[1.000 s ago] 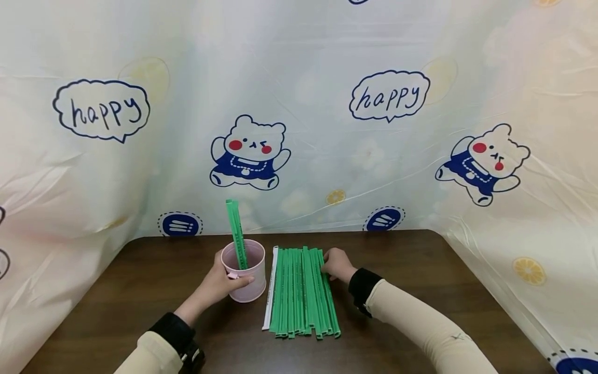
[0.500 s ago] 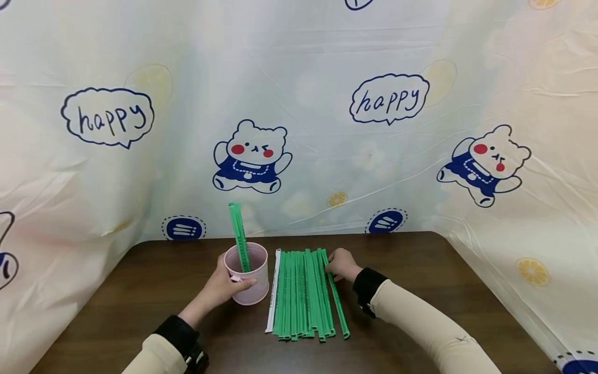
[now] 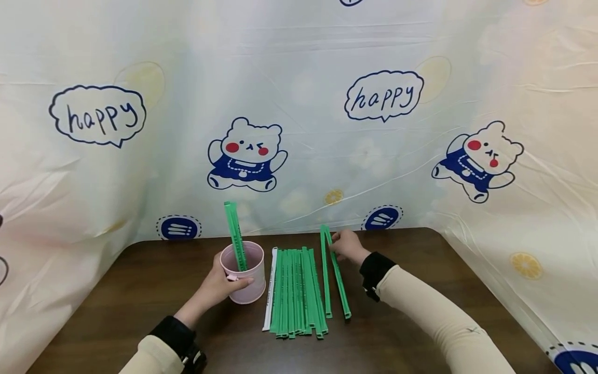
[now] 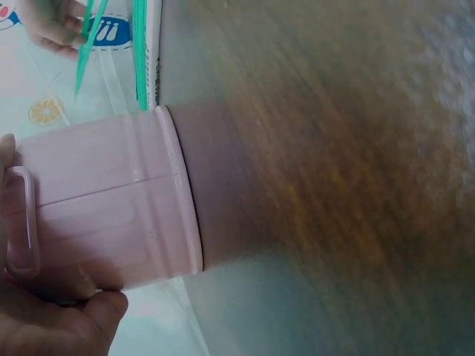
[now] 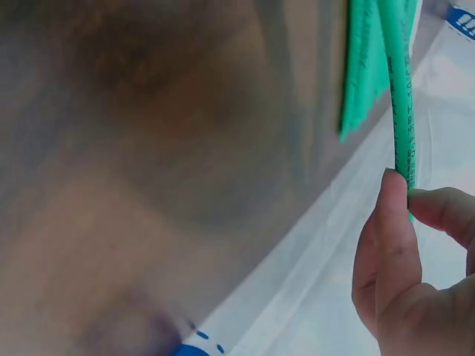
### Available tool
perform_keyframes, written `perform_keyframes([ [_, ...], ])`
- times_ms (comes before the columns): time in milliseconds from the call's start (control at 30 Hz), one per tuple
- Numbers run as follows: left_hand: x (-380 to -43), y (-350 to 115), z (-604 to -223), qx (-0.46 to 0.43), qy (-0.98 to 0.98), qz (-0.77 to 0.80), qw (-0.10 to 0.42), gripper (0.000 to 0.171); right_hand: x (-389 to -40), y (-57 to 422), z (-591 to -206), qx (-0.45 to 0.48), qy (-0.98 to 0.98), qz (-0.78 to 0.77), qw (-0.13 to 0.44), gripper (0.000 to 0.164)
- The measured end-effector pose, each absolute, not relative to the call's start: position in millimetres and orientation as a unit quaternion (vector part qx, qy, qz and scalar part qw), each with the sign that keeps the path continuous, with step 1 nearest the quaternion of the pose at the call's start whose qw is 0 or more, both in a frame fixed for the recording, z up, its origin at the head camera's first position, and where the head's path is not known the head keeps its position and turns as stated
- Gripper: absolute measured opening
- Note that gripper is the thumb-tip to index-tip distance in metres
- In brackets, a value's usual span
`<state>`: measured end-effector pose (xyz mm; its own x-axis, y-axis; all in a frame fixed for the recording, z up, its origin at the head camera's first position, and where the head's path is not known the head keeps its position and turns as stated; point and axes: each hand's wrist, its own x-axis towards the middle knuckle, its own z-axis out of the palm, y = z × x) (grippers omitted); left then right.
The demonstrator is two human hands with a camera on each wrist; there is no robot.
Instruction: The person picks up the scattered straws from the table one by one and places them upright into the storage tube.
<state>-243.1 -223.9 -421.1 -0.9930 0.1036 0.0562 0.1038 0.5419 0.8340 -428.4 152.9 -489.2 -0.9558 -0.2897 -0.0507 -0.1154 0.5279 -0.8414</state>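
Note:
My left hand (image 3: 212,285) grips a small pink bucket (image 3: 256,284) standing on the table, thumb across its front and fingers round its far side. A few green wrapped straws (image 3: 235,228) lean in it and stick up above the rim. To its right lies a row of green wrapped straws (image 3: 294,291), side by side. Beyond the row's right edge, my right hand (image 3: 348,246) pinches green straws (image 3: 340,283) near their far ends; two show, spread apart toward their near ends. In the right wrist view thumb and finger meet on a printed green straw (image 5: 401,119).
A white straw (image 3: 269,296) lies along the left edge of the row, between it and the bucket. The dark wooden table (image 3: 402,332) ends at the back against a printed cloth (image 3: 317,156) that hangs behind and along the sides.
My right hand has drawn green straws off the row's right edge, moving them right and toward the back. The left hand stays on the bucket.

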Motion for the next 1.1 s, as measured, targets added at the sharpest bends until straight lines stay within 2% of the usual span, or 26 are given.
perform_keyframes([
  [133,-242.8,-224.5,-421.1,-0.058,-0.877,-0.476,-0.004,0.106,-363.8,127.4,-398.1,-0.063,0.891,-0.441,0.083,0.044],
  [267,-242.5,-223.7,-419.9,-0.059,-0.875,-0.48,-0.008,0.107,-350.9,125.8,-368.9,-0.064,0.892,-0.44,0.078,0.044],
  [467,-243.1,-224.3,-417.6,-0.053,-0.877,-0.477,-0.013,0.106,-396.1,140.5,-379.8,-0.089,0.861,-0.492,0.093,0.047],
  [633,-243.3,-224.2,-418.0,-0.052,-0.878,-0.476,-0.015,0.106,-457.8,148.3,-410.8,-0.079,0.858,-0.501,0.086,0.051],
  [733,-243.2,-224.6,-418.3,-0.051,-0.877,-0.478,-0.014,0.106,-489.5,155.8,-425.6,-0.118,0.846,-0.515,0.073,0.054],
  [833,-243.4,-224.8,-419.1,-0.05,-0.877,-0.478,-0.013,0.106,-461.7,145.1,-388.7,-0.123,0.844,-0.517,0.073,0.053],
  [967,-244.4,-225.6,-419.4,-0.052,-0.877,-0.478,-0.012,0.106,-389.9,116.5,-311.4,-0.099,0.859,-0.498,0.061,0.049],
  [1100,-244.2,-226.4,-419.1,-0.055,-0.875,-0.481,-0.012,0.107,-356.2,98.9,-267.6,-0.099,0.865,-0.49,0.041,0.048],
])
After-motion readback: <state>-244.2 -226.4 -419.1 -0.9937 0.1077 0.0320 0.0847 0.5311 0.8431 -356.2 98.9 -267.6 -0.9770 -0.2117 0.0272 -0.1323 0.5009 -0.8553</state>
